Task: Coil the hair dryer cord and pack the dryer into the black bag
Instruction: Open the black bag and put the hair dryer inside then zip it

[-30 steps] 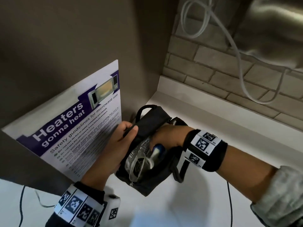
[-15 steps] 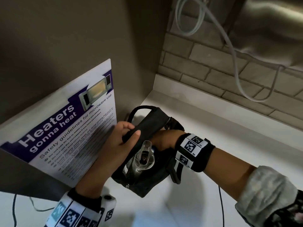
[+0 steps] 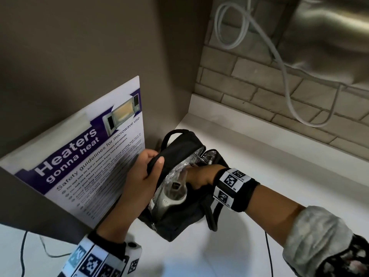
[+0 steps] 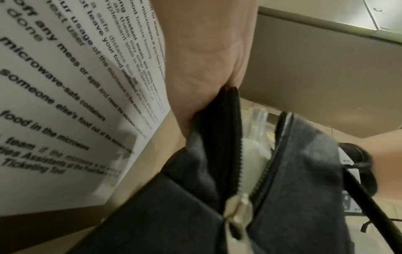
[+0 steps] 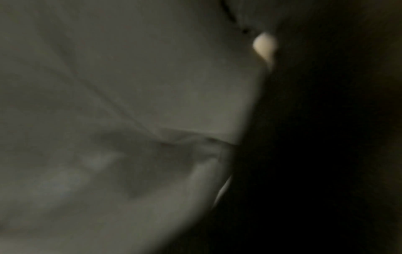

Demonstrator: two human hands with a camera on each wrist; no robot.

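The black bag (image 3: 179, 222) stands on the white counter (image 3: 279, 176) with its zip open and silver lining showing. My left hand (image 3: 147, 166) grips the bag's upper flap and holds it up. A silver-white hair dryer (image 3: 171, 194) sits inside the opening, nozzle end up. My right hand (image 3: 199, 174) reaches into the bag beside the dryer, with its fingertips hidden in the lining. In the left wrist view the bag (image 4: 293, 171), its zip pull (image 4: 237, 209) and the pale dryer (image 4: 256, 149) show between the zip teeth. The right wrist view is dark and blurred.
A microwave safety poster (image 3: 89, 156) leans against the brown panel just left of the bag. A white cable (image 3: 287, 92) hangs over the brick wall under a steel appliance (image 3: 329, 37). Thin black cables lie on the counter at right (image 3: 268, 254) and at left (image 3: 24, 252).
The flap is lifted wider, so more silver lining shows. The dryer has turned nozzle-up and sits lower in the bag. My right hand has pushed further inside.
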